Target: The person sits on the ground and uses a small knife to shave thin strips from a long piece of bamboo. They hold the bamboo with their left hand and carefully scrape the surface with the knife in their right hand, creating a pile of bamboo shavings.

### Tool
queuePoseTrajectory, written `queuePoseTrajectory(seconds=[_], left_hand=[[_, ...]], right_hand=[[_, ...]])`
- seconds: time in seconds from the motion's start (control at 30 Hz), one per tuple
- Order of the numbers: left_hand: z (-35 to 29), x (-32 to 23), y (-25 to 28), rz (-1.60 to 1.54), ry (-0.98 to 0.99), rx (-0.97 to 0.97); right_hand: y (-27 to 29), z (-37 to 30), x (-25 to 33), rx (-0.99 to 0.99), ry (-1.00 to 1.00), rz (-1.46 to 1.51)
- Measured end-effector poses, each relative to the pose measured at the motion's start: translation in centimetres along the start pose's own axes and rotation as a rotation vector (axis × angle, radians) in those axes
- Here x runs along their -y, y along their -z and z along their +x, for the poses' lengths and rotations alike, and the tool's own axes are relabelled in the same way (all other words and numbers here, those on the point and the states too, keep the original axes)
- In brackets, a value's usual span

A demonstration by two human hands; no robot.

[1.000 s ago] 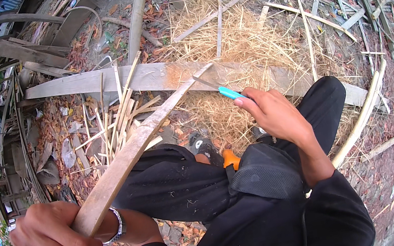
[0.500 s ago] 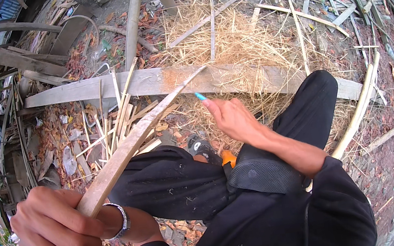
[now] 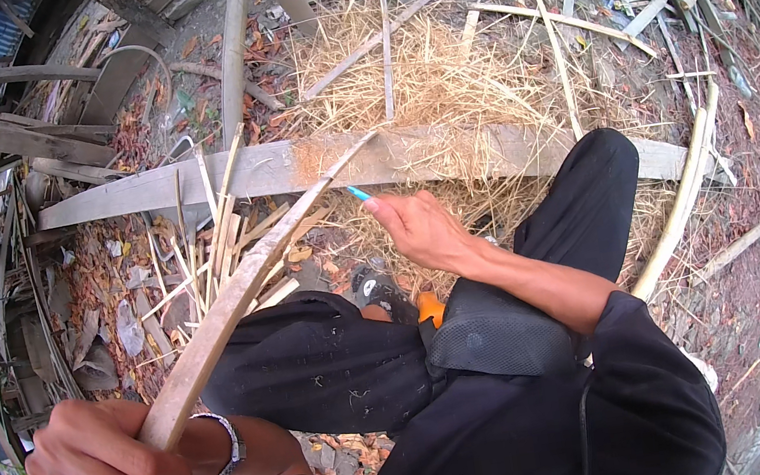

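A long, slightly curved wooden strip (image 3: 232,307), pale and brown with a narrow tip, slants from lower left toward the upper middle. My left hand (image 3: 117,474) is closed around its thick near end, a metal bracelet on the wrist. Below the strip's thin far part is my right hand (image 3: 423,229), fingers curled on a slim thing with a turquoise end (image 3: 358,193). Most of that thing is hidden in the fist, so its kind cannot be told. A small gap shows between the turquoise end and the strip.
Beyond my hands a grey plank (image 3: 226,176) lies across the ground. Straw-like shavings (image 3: 444,68) cover part of it. Split sticks (image 3: 224,245) lean against its near side at left. My black-clad legs (image 3: 320,363) are folded below. A pale curved pole (image 3: 681,200) lies at right.
The whole scene has shifted a little to the left in view. The strip's near end sits slightly lower. Both hands keep their grips.
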State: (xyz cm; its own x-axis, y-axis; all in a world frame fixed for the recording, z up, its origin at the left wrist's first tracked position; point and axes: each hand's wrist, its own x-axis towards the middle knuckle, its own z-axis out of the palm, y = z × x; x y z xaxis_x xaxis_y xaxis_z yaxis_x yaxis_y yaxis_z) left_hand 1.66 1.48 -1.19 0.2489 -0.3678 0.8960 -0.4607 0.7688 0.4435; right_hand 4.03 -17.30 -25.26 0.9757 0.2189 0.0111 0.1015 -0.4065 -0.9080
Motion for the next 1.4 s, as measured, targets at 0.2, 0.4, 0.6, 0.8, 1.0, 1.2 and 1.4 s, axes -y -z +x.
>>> queuePoseTrajectory(seconds=[0.2,0.4,0.6,0.8,1.0,1.2,1.4], left_hand=[[-2.0,-3.1,0.8,-0.067,-0.034,-0.150],[-0.5,-1.2,0.3,0.003,-0.033,-0.041],[-2.1,-3.1,1.2,0.017,-0.044,-0.110],[-2.4,-3.8,1.6,-0.036,-0.031,-0.115],[-1.4,-2.6,1.7,0.029,0.013,-0.116],[-2.7,-6.0,3.6,0.206,0.110,-0.239],[-0.6,-6.0,2.5,0.400,0.373,-0.234]], right_hand=[[-0.7,2.3,-6.2,-0.068,-0.109,-0.158],[-0.6,4.3,-10.3,0.095,-0.439,-0.202],[-0.9,4.8,-9.2,0.041,-0.266,-0.164],[-0.2,7.9,-13.0,0.099,-0.457,-0.205],[-1.9,8.2,-16.0,-0.084,-0.365,-0.422],[-1.4,8.8,-13.9,0.040,-0.479,-0.257],[-1.0,7.5,-11.7,-0.082,-0.348,-0.259]])
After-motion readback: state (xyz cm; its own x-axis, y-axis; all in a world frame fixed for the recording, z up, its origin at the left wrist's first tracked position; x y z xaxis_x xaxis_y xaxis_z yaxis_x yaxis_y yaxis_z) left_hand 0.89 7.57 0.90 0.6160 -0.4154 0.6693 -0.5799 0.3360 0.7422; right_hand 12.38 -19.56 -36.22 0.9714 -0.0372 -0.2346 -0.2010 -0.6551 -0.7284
